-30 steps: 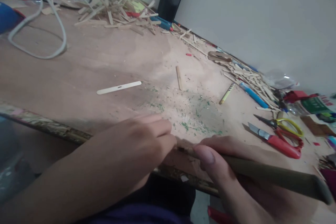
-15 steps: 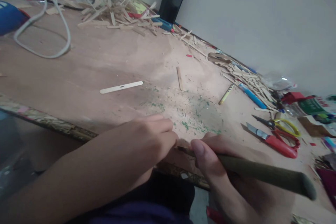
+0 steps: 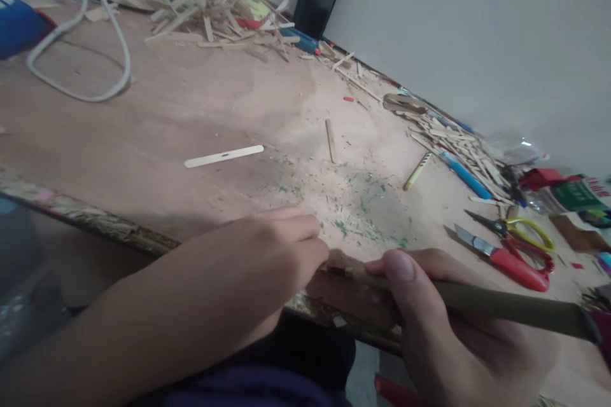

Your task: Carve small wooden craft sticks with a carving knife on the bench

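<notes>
My right hand [image 3: 458, 324] is closed around a long dark olive stick-like tool [image 3: 515, 305], thumb on top. Its narrow end points left toward my left hand [image 3: 286, 248], over the near table edge. My left hand is closed, fingertips turned down and pinched together; what they hold is hidden behind the fingers. A small brown piece shows in the gap between the hands, too blurred to name. Beyond the hands, green shavings [image 3: 344, 227] lie scattered on the wooden table [image 3: 157, 95]. A craft stick [image 3: 224, 156] with a dark mark at its middle lies farther left.
To the right lie a red-handled cutter [image 3: 515, 267] and scissors [image 3: 529, 235] with yellow and red handles. A blue pen-like tool [image 3: 465, 175] rests by piled sticks [image 3: 458, 143]. More craft sticks [image 3: 205, 19] heap at the back left, near a white cord [image 3: 126, 57].
My right hand has drawn the olive tool to the right, away from my left hand, widening the gap between them. My left hand stays nearly in place; the view shifts slightly.
</notes>
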A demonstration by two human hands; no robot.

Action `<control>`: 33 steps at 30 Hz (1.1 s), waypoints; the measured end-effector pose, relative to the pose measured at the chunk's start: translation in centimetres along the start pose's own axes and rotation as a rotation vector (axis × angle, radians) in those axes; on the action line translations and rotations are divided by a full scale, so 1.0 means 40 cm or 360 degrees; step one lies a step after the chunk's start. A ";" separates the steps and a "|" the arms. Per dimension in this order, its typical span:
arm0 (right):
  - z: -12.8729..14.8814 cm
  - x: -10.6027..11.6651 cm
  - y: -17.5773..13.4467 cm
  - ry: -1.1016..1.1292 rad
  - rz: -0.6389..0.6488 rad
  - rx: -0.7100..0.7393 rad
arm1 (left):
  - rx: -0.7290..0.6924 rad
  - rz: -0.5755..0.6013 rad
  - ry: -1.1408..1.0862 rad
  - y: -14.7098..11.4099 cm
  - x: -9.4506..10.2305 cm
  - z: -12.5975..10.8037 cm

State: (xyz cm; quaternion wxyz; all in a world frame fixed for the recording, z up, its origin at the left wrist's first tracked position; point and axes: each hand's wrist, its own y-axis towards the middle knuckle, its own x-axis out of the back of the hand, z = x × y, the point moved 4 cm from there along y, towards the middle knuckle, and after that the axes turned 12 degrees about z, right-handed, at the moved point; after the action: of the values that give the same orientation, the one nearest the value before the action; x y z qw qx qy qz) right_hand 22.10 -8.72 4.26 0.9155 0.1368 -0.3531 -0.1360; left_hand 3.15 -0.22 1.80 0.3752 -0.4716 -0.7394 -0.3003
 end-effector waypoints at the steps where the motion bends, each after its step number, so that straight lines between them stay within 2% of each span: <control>1: -0.004 0.002 0.001 0.0030 -0.0010 -0.0022 | -0.0007 -0.0018 0.0001 -0.001 0.001 0.001; 5: -0.011 0.003 0.001 0.0172 -0.0006 -0.0095 | -0.0015 -0.0016 0.0001 -0.001 -0.002 0.004; 9: -0.002 0.002 0.001 0.0164 -0.0020 -0.0013 | -0.0001 -0.0028 -0.0008 -0.001 -0.005 0.005; 21: 0.016 -0.006 0.007 -0.0250 0.0182 0.0258 | -0.0052 -0.0053 0.0029 0.006 0.006 -0.003; 24: 0.026 -0.011 0.021 -0.0200 0.0210 0.0328 | -0.0048 -0.0048 0.0057 0.002 0.005 -0.004; 29: 0.035 -0.019 0.039 -0.0295 0.0347 0.0269 | -0.0047 -0.0044 0.0064 -0.006 0.000 -0.005; 33: 0.035 -0.008 0.041 -0.0232 0.0270 0.0346 | -0.0007 -0.0027 0.0100 -0.005 -0.003 -0.003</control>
State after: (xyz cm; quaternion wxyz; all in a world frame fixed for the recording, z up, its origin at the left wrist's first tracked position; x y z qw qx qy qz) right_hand 21.17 -7.29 5.64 0.8754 0.1945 -0.4417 -0.0287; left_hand 3.04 -0.45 1.75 0.3947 -0.4563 -0.7305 -0.3198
